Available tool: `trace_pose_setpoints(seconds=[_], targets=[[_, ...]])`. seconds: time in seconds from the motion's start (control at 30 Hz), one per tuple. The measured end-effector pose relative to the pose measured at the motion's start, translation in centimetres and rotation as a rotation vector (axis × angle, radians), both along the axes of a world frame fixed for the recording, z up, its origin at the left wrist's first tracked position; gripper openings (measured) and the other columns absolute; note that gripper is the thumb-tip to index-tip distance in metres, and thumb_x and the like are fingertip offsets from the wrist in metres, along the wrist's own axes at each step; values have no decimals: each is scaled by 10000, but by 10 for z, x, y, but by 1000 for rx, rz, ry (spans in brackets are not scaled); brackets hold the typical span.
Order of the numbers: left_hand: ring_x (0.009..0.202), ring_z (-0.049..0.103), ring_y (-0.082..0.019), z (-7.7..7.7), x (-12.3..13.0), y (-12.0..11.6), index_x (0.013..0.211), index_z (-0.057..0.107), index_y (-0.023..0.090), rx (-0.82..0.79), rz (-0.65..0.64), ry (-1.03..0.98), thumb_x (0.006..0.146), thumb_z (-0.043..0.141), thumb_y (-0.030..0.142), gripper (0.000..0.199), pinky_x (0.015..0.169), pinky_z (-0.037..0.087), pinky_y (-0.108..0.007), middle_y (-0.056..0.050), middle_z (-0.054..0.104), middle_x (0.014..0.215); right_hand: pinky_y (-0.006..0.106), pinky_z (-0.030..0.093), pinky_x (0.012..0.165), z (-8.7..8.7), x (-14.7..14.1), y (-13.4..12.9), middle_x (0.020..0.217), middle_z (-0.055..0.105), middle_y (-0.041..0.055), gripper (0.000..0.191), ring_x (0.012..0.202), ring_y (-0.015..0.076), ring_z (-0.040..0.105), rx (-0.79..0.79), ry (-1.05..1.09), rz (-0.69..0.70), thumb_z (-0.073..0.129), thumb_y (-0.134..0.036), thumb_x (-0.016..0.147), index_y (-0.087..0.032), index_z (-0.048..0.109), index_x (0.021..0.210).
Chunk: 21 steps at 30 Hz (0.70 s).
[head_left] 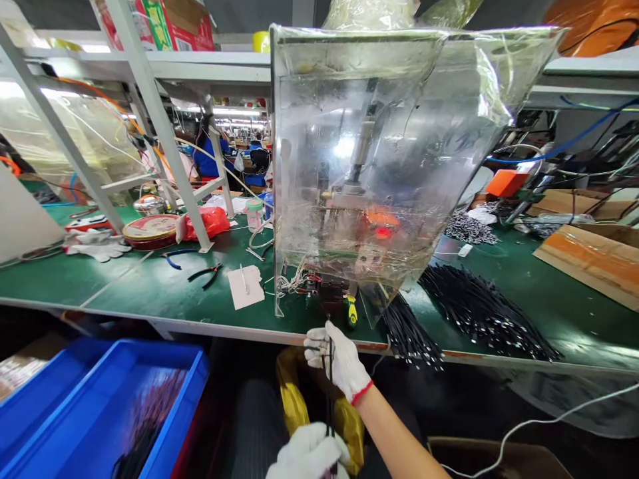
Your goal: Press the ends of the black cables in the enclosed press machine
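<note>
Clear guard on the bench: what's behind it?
Behind the guard: a metal cylinder, an orange part, a red glow. Glare and creased film obscure finer details.

the right hand [340, 360] wears a white fabric glove [344, 372] that covers the fingers and thumb, with rounded fingertips and a soft, slightly creased surface. behind the fingers, at the wrist, a narrow bright red band [362, 393] edges the cuff. the left hand [310, 454] wears a matching white glove [299, 459], plain over the fingers and knuckles; its cuff is cut off by the bottom of the view. beside the left fingers, on the outer side, shows a dark trouser leg [257, 426] with faint lengthwise lines in the cloth.
</note>
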<state>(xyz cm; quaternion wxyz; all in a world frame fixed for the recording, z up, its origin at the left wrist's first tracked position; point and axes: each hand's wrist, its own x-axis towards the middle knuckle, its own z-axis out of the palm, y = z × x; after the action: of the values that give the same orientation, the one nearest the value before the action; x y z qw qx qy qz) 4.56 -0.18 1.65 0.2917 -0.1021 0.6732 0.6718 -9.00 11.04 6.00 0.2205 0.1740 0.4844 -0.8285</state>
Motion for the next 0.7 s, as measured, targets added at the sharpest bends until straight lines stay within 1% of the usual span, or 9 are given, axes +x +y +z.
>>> trace_pose_setpoints(seconds=[0.1,0.17,0.23,0.37,0.47,0.53,0.6,0.63,0.7], targets=[[692,662,-215,5,-14,11,845,666,226,75,29,31,784,560,481,283,665,499,-302,-33,705,702,267,526,492,12,-18,1,724,716,143,472,524,168,661,62,83,2,424,-454,932,-97,682,763],[635,650,-198,8,-24,18,837,642,202,146,63,59,797,521,440,270,642,498,-296,-33,689,649,266,538,522,19,-28,4,710,718,128,438,525,159,659,88,167,-12,476,-459,912,-103,687,769],[586,632,-181,8,-31,23,814,621,184,200,90,64,790,503,395,243,605,487,-279,-35,677,608,261,544,543,22,-34,7,704,719,115,421,535,154,661,89,218,-22,500,-464,902,-111,691,775],[540,611,-163,2,-35,30,807,605,173,221,104,40,779,507,393,242,563,468,-256,-40,670,582,251,525,478,18,-37,11,717,715,122,434,513,157,657,56,140,4,478,-471,907,-107,682,788],[510,594,-159,1,-37,33,795,597,177,221,145,30,766,520,423,260,542,463,-257,-34,658,563,259,527,466,14,-36,12,753,713,115,361,521,161,661,35,81,12,518,-440,893,-112,662,859],[494,581,-154,6,-40,35,792,596,176,213,202,36,759,525,444,279,527,456,-255,-25,642,548,263,531,468,12,-34,12,790,712,89,282,538,164,668,46,105,-11,597,-403,850,-137,642,935],[505,580,-151,14,-47,35,808,603,173,180,248,59,762,531,466,306,531,457,-253,-20,638,555,260,533,467,10,-31,13,836,711,67,288,550,159,670,82,148,-26,667,-386,795,-167,622,976],[514,583,-150,18,-51,35,819,606,170,159,255,72,764,533,473,316,537,459,-252,-20,639,564,252,529,461,9,-29,14,849,710,62,299,552,154,668,114,170,-19,690,-394,772,-172,618,959],[514,579,-144,25,-60,34,829,607,167,133,242,94,766,534,470,319,537,455,-245,-19,637,565,237,519,447,5,-27,16,836,709,58,304,549,146,659,200,204,25,708,-428,743,-167,610,864]])
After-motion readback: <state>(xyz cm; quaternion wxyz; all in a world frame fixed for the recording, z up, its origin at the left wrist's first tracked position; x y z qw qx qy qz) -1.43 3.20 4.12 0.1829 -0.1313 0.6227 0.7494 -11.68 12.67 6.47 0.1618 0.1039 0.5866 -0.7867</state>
